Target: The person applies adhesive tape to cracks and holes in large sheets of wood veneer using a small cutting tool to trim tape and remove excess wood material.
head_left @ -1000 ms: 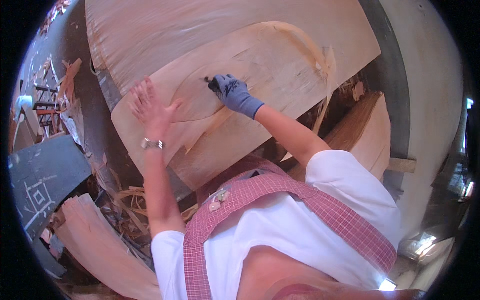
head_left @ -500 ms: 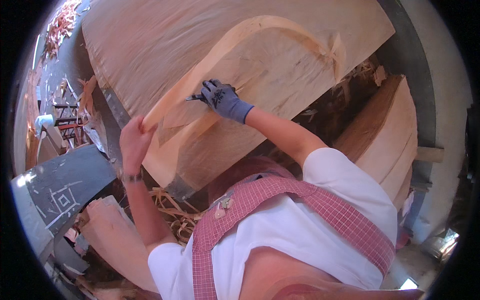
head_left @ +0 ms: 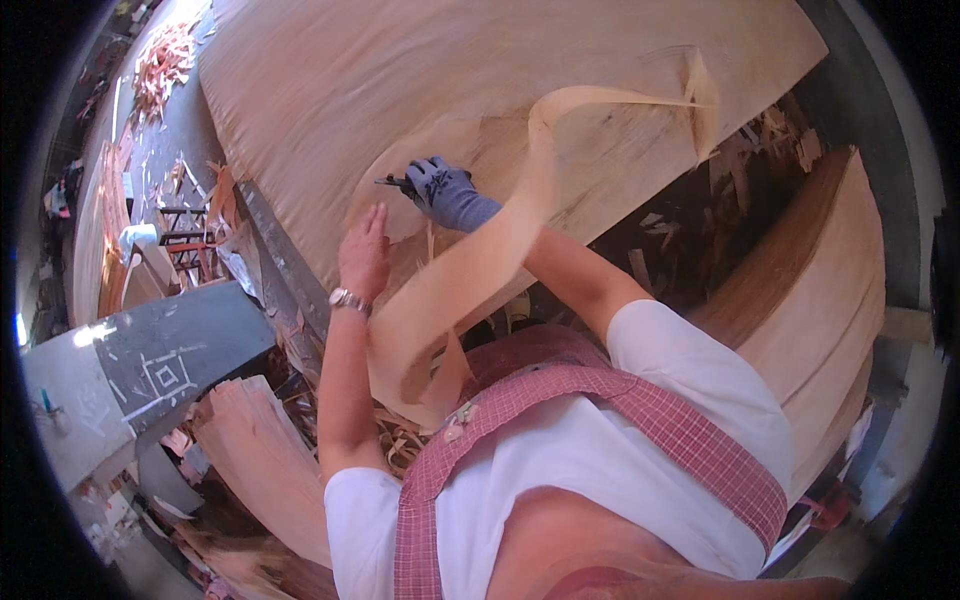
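A long pale strip of wood veneer (head_left: 500, 250) curls from the far right of a wide veneer sheet (head_left: 330, 80), crosses over my right forearm and droops toward my body beside my left wrist. My left hand (head_left: 366, 250), bare with a wristwatch (head_left: 348, 300), is open over the sheet's near left part, fingers stretched forward and holding nothing. My right hand (head_left: 440, 187), in a grey-blue glove with dark fingers, is closed around a small dark hand tool (head_left: 393, 182). The tool's tip points left, just beyond my left fingertips; its exact kind is unclear.
A grey metal surface (head_left: 190, 345) with white chalk-like marks stands at left. Bundled veneer pieces (head_left: 250, 455) lie below it. At right leans a thick stack of curved veneer (head_left: 800, 270). Shavings (head_left: 163, 60) heap at the far left; scraps (head_left: 740, 165) fill the gap beside the sheet.
My left hand has let go of the veneer strip and moved right, toward my right hand. The strip has swung toward my body, now over my right forearm. My right hand still grips the tool.
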The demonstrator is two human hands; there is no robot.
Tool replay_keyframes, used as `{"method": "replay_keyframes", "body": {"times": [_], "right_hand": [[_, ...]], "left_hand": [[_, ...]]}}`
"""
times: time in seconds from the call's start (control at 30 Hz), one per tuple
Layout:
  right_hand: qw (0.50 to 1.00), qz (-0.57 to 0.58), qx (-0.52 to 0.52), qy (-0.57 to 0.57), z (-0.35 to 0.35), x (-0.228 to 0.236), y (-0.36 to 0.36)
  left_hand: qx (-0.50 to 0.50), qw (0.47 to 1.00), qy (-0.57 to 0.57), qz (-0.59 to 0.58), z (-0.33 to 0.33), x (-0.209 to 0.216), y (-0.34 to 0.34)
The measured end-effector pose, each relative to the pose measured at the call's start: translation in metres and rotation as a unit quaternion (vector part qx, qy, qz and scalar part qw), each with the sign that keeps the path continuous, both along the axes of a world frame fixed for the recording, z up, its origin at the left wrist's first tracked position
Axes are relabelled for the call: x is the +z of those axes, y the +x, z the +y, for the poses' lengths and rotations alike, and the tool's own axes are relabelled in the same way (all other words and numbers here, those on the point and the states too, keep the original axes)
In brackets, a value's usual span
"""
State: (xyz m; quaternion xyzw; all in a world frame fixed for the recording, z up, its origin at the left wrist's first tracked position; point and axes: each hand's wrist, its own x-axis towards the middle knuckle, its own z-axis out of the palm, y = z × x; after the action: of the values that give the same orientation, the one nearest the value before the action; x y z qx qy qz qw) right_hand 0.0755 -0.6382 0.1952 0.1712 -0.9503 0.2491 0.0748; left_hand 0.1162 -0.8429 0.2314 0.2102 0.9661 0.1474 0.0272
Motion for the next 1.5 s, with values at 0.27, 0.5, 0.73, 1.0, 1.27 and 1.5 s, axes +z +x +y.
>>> {"method": "replay_keyframes", "body": {"times": [0.27,0.5,0.73,1.0,1.27,1.5], "right_hand": [[0.959,0.041,-0.101,-0.262,0.136,0.072,0.180],[0.790,-0.578,-0.170,0.109,0.274,0.018,0.413],[0.765,-0.158,-0.624,-0.012,0.416,-0.007,0.309],[0.717,0.013,-0.631,-0.296,0.503,-0.098,0.143],[0.721,-0.060,-0.493,-0.484,0.525,-0.022,0.209],[0.827,-0.185,-0.344,-0.405,0.528,0.140,0.189]], "left_hand": [[-0.015,0.995,-0.102,-0.005,0.010,-0.041,-0.007],[-0.012,0.987,-0.155,-0.042,0.032,-0.023,-0.005],[-0.002,0.995,-0.091,-0.034,-0.002,-0.064,-0.017],[-0.008,0.990,-0.085,-0.114,0.023,-0.035,-0.020],[0.052,0.980,-0.079,-0.178,-0.001,-0.059,-0.027],[0.061,0.990,-0.126,0.030,0.163,-0.008,-0.031]]}}
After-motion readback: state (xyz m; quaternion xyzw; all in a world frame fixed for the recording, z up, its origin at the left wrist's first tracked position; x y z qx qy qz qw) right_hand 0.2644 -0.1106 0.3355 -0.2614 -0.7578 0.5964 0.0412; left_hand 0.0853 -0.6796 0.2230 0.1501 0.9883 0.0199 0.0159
